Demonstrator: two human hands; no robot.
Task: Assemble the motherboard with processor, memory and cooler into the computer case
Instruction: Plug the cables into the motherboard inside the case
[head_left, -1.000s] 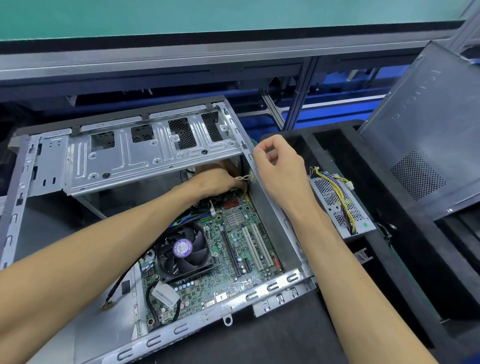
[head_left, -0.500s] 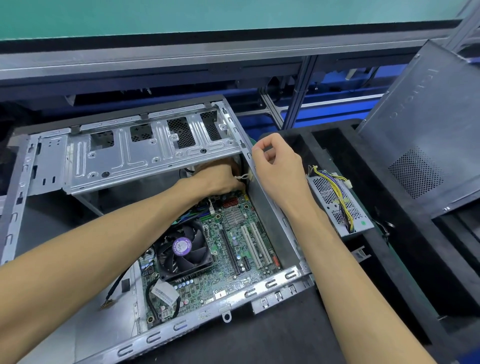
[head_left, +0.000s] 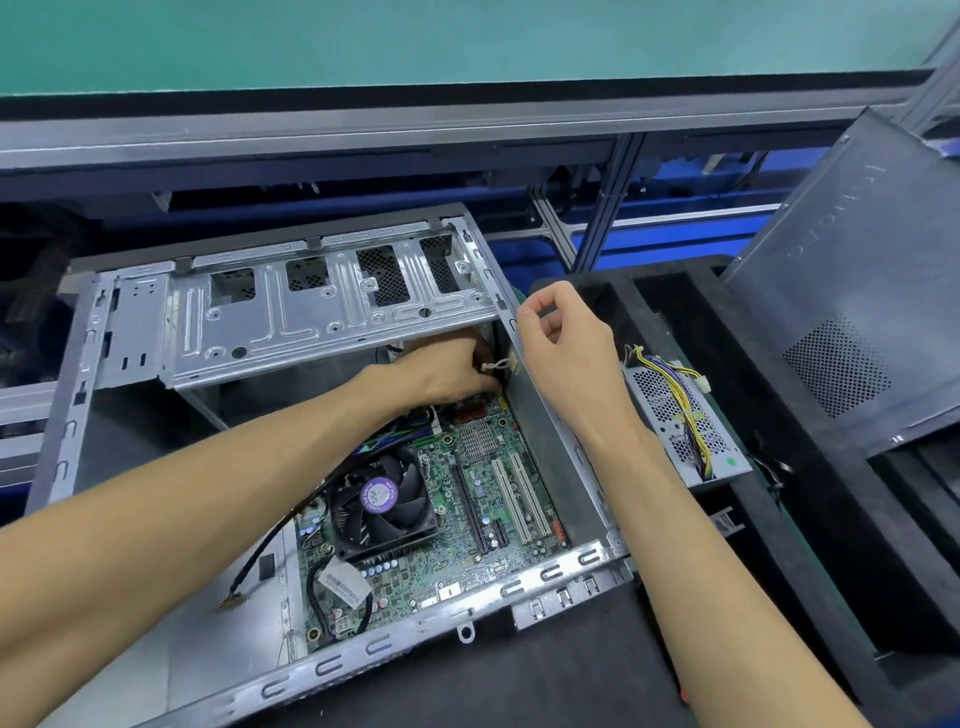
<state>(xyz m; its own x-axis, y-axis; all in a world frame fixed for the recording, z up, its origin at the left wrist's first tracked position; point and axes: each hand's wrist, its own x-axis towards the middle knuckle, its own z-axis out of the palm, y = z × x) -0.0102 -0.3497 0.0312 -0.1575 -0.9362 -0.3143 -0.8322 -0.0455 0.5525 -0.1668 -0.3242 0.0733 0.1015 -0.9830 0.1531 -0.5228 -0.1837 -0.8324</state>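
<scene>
Barely anything is shifting since 1 s ago: left hand (head_left: 447, 364) is pinching a white connector (head_left: 493, 365) at mobo's (head_left: 467, 499) 12 o'clock edge inside case (head_left: 566, 447), right hand (head_left: 566, 343) is loosely curled, gripping nothing, so cabling's ongoing.

Left hand (head_left: 447, 366) inside computer case (head_left: 332, 312), right hand (head_left: 566, 343) on its wall
</scene>
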